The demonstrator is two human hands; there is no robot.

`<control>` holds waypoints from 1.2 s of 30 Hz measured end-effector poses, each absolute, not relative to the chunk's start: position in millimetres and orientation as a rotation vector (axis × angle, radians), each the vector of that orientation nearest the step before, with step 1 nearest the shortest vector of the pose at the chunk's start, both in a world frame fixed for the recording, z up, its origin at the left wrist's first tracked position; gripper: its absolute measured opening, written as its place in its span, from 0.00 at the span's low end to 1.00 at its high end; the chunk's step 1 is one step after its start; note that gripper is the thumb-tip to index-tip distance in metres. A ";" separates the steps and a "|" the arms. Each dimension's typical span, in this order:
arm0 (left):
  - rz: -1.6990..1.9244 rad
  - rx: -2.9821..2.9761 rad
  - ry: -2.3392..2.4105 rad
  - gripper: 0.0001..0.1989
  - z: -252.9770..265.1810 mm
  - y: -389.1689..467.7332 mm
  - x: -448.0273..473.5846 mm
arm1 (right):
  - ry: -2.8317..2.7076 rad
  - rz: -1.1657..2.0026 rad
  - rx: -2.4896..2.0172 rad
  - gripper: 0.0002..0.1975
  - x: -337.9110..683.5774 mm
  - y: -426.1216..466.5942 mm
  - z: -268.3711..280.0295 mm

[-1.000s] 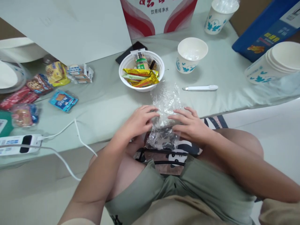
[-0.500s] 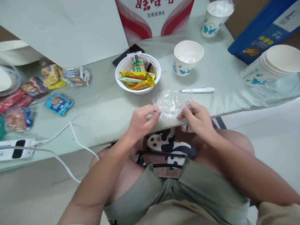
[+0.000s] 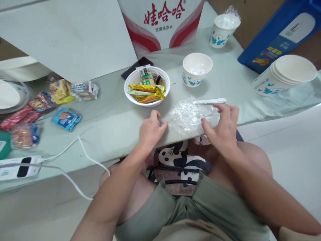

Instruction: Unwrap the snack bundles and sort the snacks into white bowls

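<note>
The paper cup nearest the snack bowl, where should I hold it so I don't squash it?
I'd hold the paper cup gently around its side, just below the rim, coming from the right. It stands upright and narrows downward, so the rim should help stop it slipping. The bowl is on its left, and clear plastic lies in front.

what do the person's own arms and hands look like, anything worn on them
The left hand and right hand are bare: no gloves, rings or watch show. Both forearms are bare too; a tan sleeve shows at the right arm's upper end.
</note>
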State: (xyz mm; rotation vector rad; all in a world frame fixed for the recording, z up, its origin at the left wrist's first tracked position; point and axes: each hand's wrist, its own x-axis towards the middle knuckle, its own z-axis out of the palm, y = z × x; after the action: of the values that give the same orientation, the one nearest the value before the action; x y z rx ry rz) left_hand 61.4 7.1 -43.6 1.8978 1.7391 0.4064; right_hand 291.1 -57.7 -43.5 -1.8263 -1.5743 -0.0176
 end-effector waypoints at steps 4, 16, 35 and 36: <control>0.395 1.926 1.705 0.09 -45.2 7.5 62.9 | -1.717 -0.273 -1.793 0.15 285.6 -55.8 -41.7; 0.849 2.184 1.378 0.13 -38.6 -11.9 68.0 | -2.469 0.275 -1.566 0.35 297.5 -57.8 -52.6; 0.670 2.135 1.081 0.07 -42.8 -10.2 50.9 | -2.265 0.464 -1.376 0.20 289.8 -54.6 -47.3; 0.669 2.040 1.123 0.07 -40.7 -9.2 50.5 | -2.211 0.486 -1.417 0.18 289.3 -52.7 -47.3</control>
State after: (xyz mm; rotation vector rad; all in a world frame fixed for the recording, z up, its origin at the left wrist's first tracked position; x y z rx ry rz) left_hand 50.5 -9.2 -40.7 2.0401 1.1227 0.6693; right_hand 289.3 -52.7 -47.3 -1.4169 -2.2110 0.4863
